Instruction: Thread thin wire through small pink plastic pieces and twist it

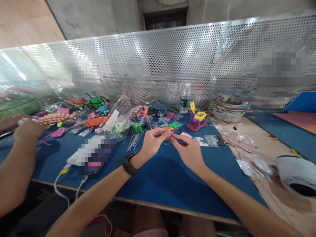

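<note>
Thin wire (158, 126) is being pinched between both hands just above the blue table (158, 184), its loop rising toward the packets behind. Left hand (154, 141) is gripping it with thumb and fingers closed; right hand (189, 149) is nipping the other end, fingertips nearly touching. Step appears to be threading or twisting; the next move likely calls for fine, steady fingertip control. A co-worker's hand (27, 130) is working at far left

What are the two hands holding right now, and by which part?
Both hands, left and right, pinch a small clear plastic bag between fingertips at its opposite ends; its contents cannot be told.
</note>
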The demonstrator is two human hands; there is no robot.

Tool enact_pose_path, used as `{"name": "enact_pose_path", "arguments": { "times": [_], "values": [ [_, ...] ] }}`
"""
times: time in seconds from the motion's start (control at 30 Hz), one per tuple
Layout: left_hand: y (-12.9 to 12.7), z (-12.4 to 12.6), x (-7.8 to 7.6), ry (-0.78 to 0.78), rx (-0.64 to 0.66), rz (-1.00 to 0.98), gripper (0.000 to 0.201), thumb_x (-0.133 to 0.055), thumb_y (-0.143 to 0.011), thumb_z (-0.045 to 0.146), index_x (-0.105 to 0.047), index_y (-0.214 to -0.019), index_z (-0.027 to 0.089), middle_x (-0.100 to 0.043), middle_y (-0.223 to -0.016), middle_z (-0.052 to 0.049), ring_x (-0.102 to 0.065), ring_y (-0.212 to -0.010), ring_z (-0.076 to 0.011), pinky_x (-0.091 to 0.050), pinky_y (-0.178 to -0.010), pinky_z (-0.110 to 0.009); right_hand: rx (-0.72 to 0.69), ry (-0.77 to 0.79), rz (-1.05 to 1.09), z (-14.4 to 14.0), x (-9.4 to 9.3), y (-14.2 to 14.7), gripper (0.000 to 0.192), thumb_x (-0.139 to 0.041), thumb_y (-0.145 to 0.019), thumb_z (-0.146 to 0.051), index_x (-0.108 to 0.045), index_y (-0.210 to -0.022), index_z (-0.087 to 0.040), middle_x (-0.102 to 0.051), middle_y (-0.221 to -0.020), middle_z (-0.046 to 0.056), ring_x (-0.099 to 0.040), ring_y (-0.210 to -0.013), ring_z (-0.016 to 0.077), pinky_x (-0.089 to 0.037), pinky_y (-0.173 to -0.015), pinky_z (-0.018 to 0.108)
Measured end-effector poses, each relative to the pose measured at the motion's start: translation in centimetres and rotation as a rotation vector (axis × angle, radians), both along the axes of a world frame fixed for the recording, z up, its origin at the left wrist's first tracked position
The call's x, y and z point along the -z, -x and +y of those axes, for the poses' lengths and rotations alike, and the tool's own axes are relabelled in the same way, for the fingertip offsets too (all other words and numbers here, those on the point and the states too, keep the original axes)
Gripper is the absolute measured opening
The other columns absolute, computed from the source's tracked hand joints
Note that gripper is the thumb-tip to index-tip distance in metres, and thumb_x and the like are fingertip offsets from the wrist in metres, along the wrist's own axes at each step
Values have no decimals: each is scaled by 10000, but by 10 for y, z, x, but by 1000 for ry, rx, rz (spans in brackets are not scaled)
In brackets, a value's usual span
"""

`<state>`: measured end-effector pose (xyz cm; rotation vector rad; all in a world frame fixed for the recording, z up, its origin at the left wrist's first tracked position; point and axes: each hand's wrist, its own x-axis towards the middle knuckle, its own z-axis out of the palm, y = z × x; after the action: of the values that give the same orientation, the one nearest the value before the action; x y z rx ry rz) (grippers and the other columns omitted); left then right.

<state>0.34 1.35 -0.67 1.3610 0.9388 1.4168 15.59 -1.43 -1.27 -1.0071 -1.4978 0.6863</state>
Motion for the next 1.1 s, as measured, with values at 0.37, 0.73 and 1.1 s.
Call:
{"name": "enact_pose_path", "arguments": {
  "times": [0.37,0.73,1.1],
  "values": [
    [1,0,-6,119,-17,-129,332,-812,-711,444,-705,-849,161,-752,-798,-41,-699,-730,-151,-567,-708,-269,-243,-104,-167,9,5,-13,483,-643,-852,-302,-605,-1332,-271,-678,-1238,78,-663,-1010,224,-600,-807,391],
    [-2,-5,-2,-41,82,-41,271,-770,-778,411,-665,-857,174,-726,-931,-44,-700,-832,-168,-595,-675,-261,-221,-109,-164,13,2,-19,437,-696,-829,-298,-629,-1259,-260,-705,-1050,70,-658,-859,199,-604,-756,386],
    [-1,-8,4,-403,-143,287,148,-699,-868,329,-737,-919,195,-690,-1025,-70,-676,-880,-164,-540,-562,-202,-145,-8,-62,9,-3,-13,252,-642,-870,-390,-692,-1038,-209,-689,-822,42,-655,-736,179,-569,-640,316]
  ]
}}
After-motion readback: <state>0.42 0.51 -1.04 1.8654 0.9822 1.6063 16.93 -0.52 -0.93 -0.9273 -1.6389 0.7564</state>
